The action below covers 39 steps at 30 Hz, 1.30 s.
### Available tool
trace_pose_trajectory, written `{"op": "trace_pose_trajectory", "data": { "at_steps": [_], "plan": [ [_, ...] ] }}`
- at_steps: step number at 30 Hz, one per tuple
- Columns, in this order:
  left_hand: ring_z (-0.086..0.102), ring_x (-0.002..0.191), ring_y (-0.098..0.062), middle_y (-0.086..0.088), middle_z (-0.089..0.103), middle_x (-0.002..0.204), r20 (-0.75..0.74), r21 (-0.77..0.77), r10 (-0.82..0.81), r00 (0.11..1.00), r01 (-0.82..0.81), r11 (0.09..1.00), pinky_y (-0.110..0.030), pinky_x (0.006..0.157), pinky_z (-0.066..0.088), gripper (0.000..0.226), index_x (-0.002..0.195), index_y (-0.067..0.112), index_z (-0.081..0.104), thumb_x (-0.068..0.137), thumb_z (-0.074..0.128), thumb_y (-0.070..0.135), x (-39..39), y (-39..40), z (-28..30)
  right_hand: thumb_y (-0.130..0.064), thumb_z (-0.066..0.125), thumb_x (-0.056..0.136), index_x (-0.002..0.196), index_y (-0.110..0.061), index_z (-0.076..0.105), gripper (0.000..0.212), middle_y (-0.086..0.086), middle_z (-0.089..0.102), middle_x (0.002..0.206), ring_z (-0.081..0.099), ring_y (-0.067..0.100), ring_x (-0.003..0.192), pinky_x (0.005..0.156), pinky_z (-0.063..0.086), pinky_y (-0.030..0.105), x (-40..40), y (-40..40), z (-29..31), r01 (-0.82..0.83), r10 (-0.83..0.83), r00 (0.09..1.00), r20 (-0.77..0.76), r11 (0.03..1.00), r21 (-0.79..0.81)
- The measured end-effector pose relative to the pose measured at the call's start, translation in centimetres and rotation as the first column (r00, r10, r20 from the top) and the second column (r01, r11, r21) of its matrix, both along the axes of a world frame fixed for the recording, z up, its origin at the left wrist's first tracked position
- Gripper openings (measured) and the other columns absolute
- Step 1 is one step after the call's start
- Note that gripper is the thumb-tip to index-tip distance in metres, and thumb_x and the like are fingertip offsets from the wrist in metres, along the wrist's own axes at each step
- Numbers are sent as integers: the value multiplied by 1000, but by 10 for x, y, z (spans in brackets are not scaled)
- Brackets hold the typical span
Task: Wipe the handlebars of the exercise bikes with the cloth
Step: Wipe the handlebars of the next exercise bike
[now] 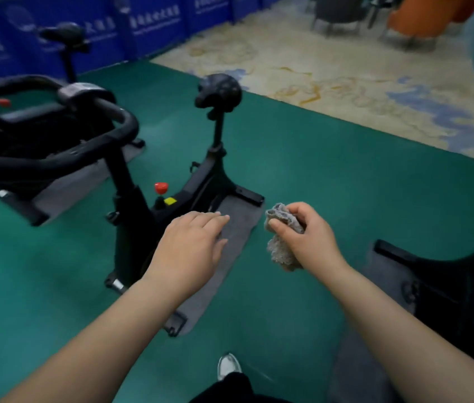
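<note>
A black exercise bike (pixel 142 205) stands on a grey mat at centre left. Its black handlebars (pixel 55 161) loop across the left of the view, and its saddle (pixel 219 93) sits further back. My right hand (pixel 305 237) grips a crumpled grey cloth (pixel 281 245) in the air, to the right of the bike and well away from the handlebars. My left hand (pixel 192 248) hovers flat with straight fingers above the mat, holding nothing and touching nothing.
A second bike (pixel 67 39) stands behind at upper left, before blue banners (pixel 154 21). Part of a third bike (pixel 451 286) on a mat is at the right edge. Green floor (pixel 332 175) surrounds them; patterned carpet (pixel 346 68) and chairs lie beyond. My shoe (pixel 228 366) is below.
</note>
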<state>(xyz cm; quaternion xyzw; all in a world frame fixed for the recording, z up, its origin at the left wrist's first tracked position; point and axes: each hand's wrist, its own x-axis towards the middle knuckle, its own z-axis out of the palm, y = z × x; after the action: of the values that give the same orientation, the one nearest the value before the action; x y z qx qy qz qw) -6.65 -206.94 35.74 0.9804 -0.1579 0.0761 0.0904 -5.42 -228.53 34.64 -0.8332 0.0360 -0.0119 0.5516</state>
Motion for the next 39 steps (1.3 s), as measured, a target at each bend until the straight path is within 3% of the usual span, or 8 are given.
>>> {"op": "trace_pose_trajectory", "data": {
  "at_steps": [10, 14, 21, 24, 27, 30, 35, 39],
  "plan": [
    [55, 112, -23, 4, 63, 121, -36, -55, 267, 963, -269, 962, -41, 93, 45, 39, 125, 21, 57, 87, 58, 31, 40, 43, -7, -30, 71, 82, 87, -30, 61, 11, -10, 68, 84, 63, 3, 75, 69, 51, 23, 92, 74, 8, -295, 294, 954, 67, 956, 7],
    [56, 110, -24, 3, 63, 121, -46, -64, 348, 936, -350, 934, -42, 92, 46, 39, 125, 21, 57, 87, 59, 30, 51, 57, -3, -31, 70, 83, 87, -30, 62, 10, -11, 68, 83, 62, 0, 72, 64, 48, 15, 118, 94, 14, -372, 369, 926, 79, 928, 23],
    [55, 110, -26, 2, 62, 121, -54, -105, 582, 812, -584, 805, -42, 90, 47, 38, 124, 21, 57, 87, 57, 31, 54, 89, 9, -35, 68, 82, 87, -33, 62, 8, -13, 67, 81, 59, -7, 70, 64, 46, 9, 168, 150, 31, -580, 571, 814, 110, 807, 108],
    [56, 106, -25, 4, 61, 117, -24, -138, 677, 736, -673, 727, -42, 86, 49, 41, 124, 23, 56, 87, 45, 38, 59, 93, 22, -48, 64, 75, 87, -36, 62, 18, -13, 66, 84, 60, -6, 75, 68, 47, 13, 191, 180, 47, -692, 666, 720, 193, 711, 127],
    [58, 101, -25, 1, 64, 112, 45, -207, 771, 635, -749, 629, -39, 85, 49, 43, 120, 20, 58, 86, 40, 38, 64, 91, 40, -40, 69, 80, 85, -36, 64, 8, -12, 65, 87, 61, -6, 77, 70, 45, 12, 212, 211, 65, -807, 750, 586, 306, 572, 145],
    [58, 99, -22, 1, 64, 110, 100, -234, 852, 515, -820, 523, -35, 84, 47, 41, 119, 18, 60, 87, 42, 36, 67, 82, 56, -40, 68, 80, 85, -38, 65, 6, -6, 66, 93, 63, 4, 87, 78, 48, 21, 226, 238, 82, -902, 816, 427, 389, 412, 127],
    [54, 97, -17, 1, 63, 110, 155, -306, 942, 299, -892, 333, -21, 86, 34, 32, 118, 16, 61, 88, 52, 25, 68, 69, 71, -34, 70, 80, 89, -34, 67, 9, -5, 64, 100, 61, 8, 96, 87, 49, 29, 240, 270, 90, -979, 901, 206, 382, 192, 74],
    [50, 103, -15, 1, 61, 111, 186, -350, 972, 141, -915, 200, -18, 90, 31, 31, 119, 17, 60, 90, 52, 22, 57, 66, 80, -40, 71, 78, 94, -37, 63, 18, -1, 62, 106, 62, 6, 96, 85, 50, 24, 237, 294, 97, -993, 934, 110, 340, 90, 73]
  ]
}}
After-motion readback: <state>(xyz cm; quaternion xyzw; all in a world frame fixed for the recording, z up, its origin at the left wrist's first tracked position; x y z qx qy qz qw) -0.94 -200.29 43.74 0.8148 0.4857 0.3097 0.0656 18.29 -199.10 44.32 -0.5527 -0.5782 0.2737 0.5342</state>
